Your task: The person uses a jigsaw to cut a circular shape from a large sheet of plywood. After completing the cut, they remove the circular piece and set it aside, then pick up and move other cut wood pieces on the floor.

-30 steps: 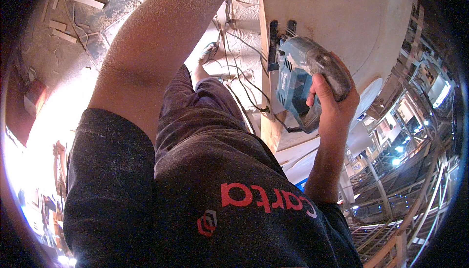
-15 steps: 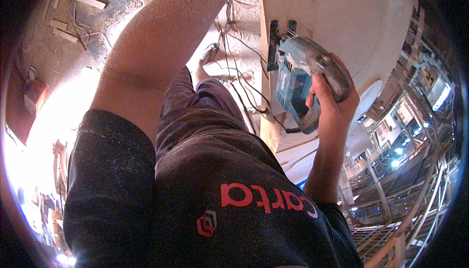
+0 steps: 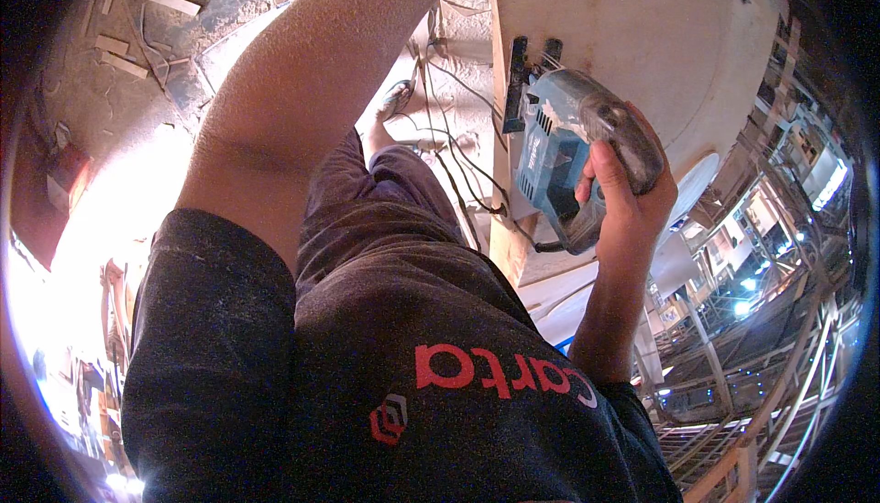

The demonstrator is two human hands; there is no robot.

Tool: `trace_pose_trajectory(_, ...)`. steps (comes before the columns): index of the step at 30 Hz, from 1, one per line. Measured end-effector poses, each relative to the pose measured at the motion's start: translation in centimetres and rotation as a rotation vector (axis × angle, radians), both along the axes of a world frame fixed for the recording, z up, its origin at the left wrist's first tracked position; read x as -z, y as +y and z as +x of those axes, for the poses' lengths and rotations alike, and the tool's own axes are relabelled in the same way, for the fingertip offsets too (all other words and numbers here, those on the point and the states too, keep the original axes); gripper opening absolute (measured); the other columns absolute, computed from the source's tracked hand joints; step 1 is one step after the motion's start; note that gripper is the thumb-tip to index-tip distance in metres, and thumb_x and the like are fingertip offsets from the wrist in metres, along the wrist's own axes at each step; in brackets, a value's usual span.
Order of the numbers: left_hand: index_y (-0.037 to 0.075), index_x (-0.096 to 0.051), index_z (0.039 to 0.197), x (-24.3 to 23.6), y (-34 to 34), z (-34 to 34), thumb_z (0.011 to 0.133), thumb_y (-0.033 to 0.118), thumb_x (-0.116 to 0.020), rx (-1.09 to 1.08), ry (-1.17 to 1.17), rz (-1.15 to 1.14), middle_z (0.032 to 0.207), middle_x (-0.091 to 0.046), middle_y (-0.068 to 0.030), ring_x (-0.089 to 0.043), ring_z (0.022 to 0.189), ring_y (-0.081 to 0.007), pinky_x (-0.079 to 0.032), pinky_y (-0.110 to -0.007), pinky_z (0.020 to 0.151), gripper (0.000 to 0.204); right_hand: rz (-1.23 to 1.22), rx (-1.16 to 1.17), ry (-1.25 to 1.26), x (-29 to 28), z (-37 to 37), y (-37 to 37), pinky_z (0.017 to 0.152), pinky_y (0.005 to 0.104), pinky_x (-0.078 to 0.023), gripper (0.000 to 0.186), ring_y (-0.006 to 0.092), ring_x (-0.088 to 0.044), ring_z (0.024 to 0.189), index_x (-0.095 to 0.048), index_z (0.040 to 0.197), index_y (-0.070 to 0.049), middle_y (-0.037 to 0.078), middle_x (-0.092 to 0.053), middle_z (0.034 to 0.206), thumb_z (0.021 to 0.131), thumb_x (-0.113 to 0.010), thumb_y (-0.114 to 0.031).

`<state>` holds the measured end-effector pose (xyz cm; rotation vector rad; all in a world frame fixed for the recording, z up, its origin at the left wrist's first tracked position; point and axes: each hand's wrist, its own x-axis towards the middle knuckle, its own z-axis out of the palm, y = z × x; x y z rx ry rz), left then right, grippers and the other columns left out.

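My right hand (image 3: 632, 173) is wrapped round the top handle of a blue and black jigsaw (image 3: 559, 150), the thumb lying along its near side. The jigsaw's dark base plate (image 3: 518, 82) is by the left edge of a pale plywood sheet (image 3: 632, 17). I cannot see the blade or tell whether it touches the wood. From the jigsaw's back end a black power cord (image 3: 548, 246) runs off to the left. My left forearm (image 3: 367, 36), dusted with sawdust, reaches up past the top of the picture, so the left hand is out of sight.
A faint curved line marks the sheet's right part. Cables (image 3: 445, 127) hang beside the sheet's left edge, near my sandalled foot (image 3: 396, 98). Wood offcuts (image 3: 170, 1) and sawdust litter the floor at upper left. Metal framing (image 3: 779, 356) stands at right.
Almost nothing differs. The jigsaw, my right hand and the sheet sit very slightly further right in the picture, and my left forearm has shifted a little the same way.
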<state>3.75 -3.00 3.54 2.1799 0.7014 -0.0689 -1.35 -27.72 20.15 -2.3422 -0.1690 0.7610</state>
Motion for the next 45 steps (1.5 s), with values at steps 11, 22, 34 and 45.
trace_pose_trajectory(11, 0.004, -0.073, 0.11, 0.3, 0.2, 0.1, 0.087, 0.055, -0.073, 0.005, 0.011, -0.014, 0.108, -0.073, -0.0198, -0.07, 0.107, -0.0356, -0.054, -0.045, 0.093, 0.056, -0.009, 0.031, -0.006, 0.1, 0.0, 0.5, 0.054, 0.0283, -0.044, 0.05, 0.0147, -0.055, 0.057, -0.057, 0.134, 0.008, 0.006, -0.061, 0.073, 0.091, -0.071, -0.013)
trace_pose_trajectory(22, 0.006, -0.07, 0.117, 0.1, 0.4, -0.1, 0.087, 0.055, -0.072, 0.03, -0.01, -0.027, 0.108, -0.074, -0.0187, -0.07, 0.108, -0.0351, -0.054, -0.045, 0.093, 0.057, -0.005, 0.05, -0.032, 0.2, -0.1, 1.0, 0.053, 0.0285, -0.044, 0.049, 0.0147, -0.056, 0.057, -0.058, 0.134, 0.007, 0.007, -0.061, 0.074, 0.09, -0.071, -0.011)
trace_pose_trajectory(34, 0.011, -0.041, 0.148, -0.2, -0.1, -0.6, 0.09, 0.048, -0.07, -0.011, -0.093, -0.007, 0.114, -0.072, -0.0198, -0.07, 0.108, -0.0354, -0.053, -0.047, 0.094, 0.075, 0.006, 0.031, -0.009, 0.2, 0.5, 1.0, 0.051, 0.0269, -0.044, 0.05, 0.0143, -0.057, 0.059, -0.06, 0.134, 0.003, 0.007, -0.064, 0.079, 0.091, -0.074, -0.017)
trace_pose_trajectory(45, 0.003, -0.07, 0.111, -0.5, -4.7, -5.2, 0.094, 0.053, -0.06, -0.061, 0.167, -0.12, 0.111, -0.073, -0.0204, -0.069, 0.109, -0.038, -0.053, -0.048, 0.093, 0.053, -0.029, -0.091, 0.065, -0.4, 0.3, -5.1, 0.051, 0.0254, -0.049, 0.057, 0.0118, -0.06, 0.063, -0.055, 0.139, 0.003, 0.009, -0.07, 0.095, 0.089, -0.075, -0.012)
